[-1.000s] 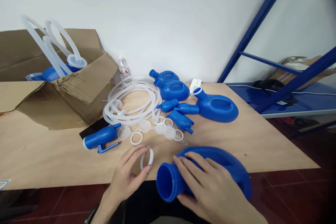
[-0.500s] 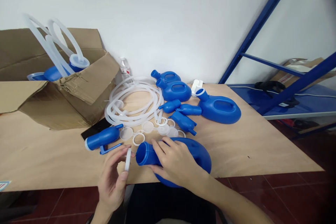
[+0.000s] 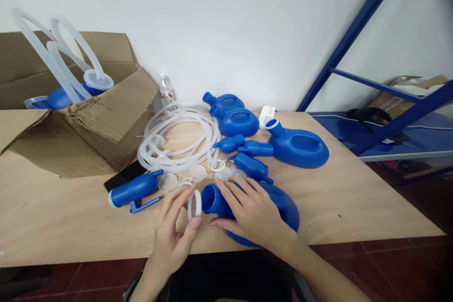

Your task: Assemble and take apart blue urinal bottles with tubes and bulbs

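Between the thumb and fingers of my left hand point(image 3: 177, 226) is a translucent white plastic ring point(image 3: 194, 205), held on edge. It stands just left of the open mouth of a blue plastic urinal bottle point(image 3: 288, 207), apart from it. My right hand point(image 3: 251, 212) grips that bottle around its neck from above, and the bottle lies on its side near the table's front edge. Just beyond my hands are several white flip caps point(image 3: 198, 173). A blue tapered bottle part point(image 3: 136, 188) with a white ring on its end lies to the left.
A coil of clear tubing point(image 3: 152, 151) lies at mid-table. Several blue bottles point(image 3: 239, 122) and smaller blue parts point(image 3: 251, 166) lie behind my right hand. An open cardboard box point(image 3: 102, 137) stands left, a water bottle point(image 3: 165, 89) by the wall, and a blue rack point(image 3: 354, 37) right.
My left hand has moved right with the ring, and the ring has turned more toward the camera. The bottle and my right hand have shifted slightly right.
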Tool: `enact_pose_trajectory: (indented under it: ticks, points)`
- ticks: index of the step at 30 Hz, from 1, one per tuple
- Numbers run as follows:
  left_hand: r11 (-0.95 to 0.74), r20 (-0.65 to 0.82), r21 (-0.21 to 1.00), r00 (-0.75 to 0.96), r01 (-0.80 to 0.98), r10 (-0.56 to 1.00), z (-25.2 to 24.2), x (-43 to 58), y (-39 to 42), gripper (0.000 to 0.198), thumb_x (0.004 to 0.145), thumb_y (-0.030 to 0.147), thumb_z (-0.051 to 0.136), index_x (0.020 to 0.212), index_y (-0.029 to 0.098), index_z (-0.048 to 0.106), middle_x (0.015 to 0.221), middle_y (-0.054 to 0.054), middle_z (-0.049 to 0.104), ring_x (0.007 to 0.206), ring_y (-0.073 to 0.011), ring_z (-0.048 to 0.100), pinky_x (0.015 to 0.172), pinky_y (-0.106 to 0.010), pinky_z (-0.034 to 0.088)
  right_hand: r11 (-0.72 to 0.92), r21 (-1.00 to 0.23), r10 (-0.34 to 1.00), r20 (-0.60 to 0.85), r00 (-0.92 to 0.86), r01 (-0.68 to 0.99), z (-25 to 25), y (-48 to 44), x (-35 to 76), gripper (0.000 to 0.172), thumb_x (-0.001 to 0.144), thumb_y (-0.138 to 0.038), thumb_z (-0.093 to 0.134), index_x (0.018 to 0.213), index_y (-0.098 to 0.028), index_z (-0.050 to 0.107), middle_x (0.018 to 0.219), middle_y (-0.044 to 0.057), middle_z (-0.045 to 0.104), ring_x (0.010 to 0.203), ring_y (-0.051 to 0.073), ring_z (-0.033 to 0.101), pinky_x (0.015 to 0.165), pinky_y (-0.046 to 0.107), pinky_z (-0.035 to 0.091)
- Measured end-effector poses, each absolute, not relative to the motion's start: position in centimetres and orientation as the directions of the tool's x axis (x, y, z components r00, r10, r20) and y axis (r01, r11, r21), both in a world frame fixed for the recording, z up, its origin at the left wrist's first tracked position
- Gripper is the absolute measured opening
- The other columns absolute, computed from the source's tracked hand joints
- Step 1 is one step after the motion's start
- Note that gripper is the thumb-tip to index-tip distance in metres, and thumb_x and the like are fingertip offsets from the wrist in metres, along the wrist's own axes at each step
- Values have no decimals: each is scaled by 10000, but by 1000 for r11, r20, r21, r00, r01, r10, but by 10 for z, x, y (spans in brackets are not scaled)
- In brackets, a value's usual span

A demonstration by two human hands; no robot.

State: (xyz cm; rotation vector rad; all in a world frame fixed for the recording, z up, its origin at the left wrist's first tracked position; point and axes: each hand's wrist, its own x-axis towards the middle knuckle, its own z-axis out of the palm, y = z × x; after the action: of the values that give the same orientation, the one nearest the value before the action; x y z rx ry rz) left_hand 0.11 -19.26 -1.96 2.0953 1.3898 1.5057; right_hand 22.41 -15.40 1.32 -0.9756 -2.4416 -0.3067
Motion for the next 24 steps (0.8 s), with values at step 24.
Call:
enact_pose_trajectory:
  ticks: [24]
  points:
    - [-385, 245, 698, 304, 604, 921, 25, 29, -155, 60, 898, 250, 509, 941, 231, 546, 863, -19, 669, 762, -216, 627, 710, -347, 470, 621, -537, 783, 412, -465, 570, 25, -153, 214, 742, 871, -291, 730, 1532, -226, 398, 1352, 93, 689, 1210, 238, 688, 937, 359, 604]
